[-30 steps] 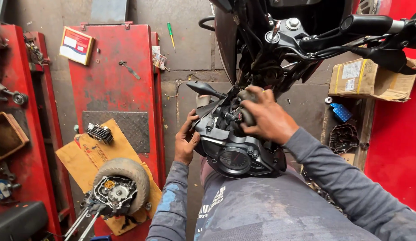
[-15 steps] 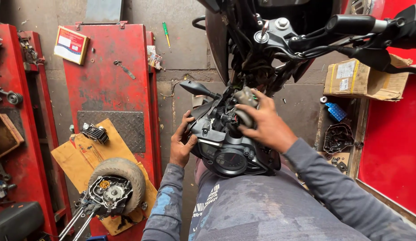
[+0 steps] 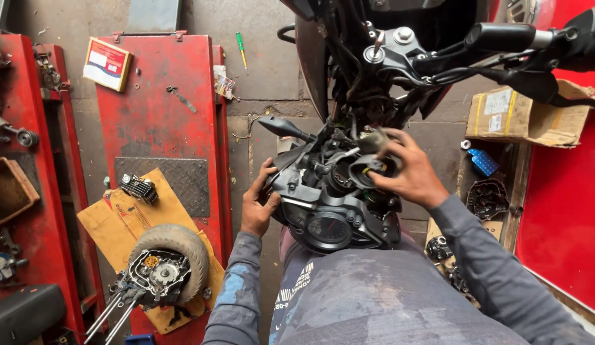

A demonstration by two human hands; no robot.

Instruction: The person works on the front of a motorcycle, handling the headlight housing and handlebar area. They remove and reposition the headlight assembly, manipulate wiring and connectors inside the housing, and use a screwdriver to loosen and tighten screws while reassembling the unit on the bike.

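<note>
Headlamp and meter assembly point(image 3: 332, 204) propped on lap below handlebar point(image 3: 502, 38); left hand point(image 3: 259, 204) gripping its left edge, right hand point(image 3: 406, 172) now lifted slightly, fingers pinching wiring connector point(image 3: 371, 142) at its top, suggesting disconnection underway.

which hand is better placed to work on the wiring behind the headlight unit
Right, probably. The right hand is already at the cables and connector behind the headlight unit, fingers on them. The left hand grips the unit's left edge, steadying it.
</note>
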